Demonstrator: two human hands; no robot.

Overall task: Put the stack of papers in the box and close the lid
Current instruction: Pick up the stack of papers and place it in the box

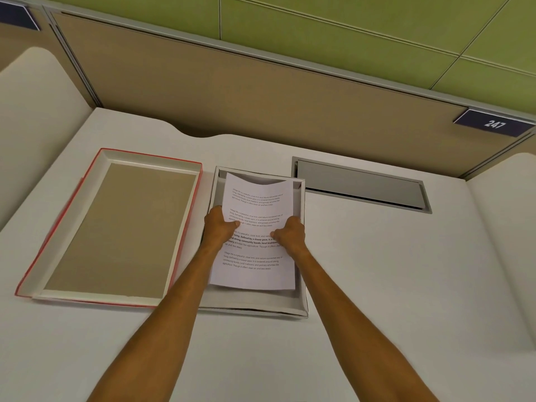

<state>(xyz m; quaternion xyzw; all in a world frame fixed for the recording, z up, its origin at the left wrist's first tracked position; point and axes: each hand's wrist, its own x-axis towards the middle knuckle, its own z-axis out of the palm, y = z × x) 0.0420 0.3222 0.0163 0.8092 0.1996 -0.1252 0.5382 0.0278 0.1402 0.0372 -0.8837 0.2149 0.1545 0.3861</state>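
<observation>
A stack of white printed papers (pixel 255 259) hangs just above the open white box (pixel 303 303) at the middle of the desk, its far edge curling down inside the box. My left hand (pixel 219 226) grips the stack's left edge, thumb on top. My right hand (pixel 290 233) grips the right edge the same way. The box lid (pixel 116 227), red on the outside with a brown inner face, lies upside down on the desk just left of the box.
A grey metal cable flap (pixel 359 184) is set into the white desk (pixel 406 285) right of the box. A brown partition (pixel 261 97) with a number plate "247" (pixel 494 123) stands behind. Cream side panels flank the desk.
</observation>
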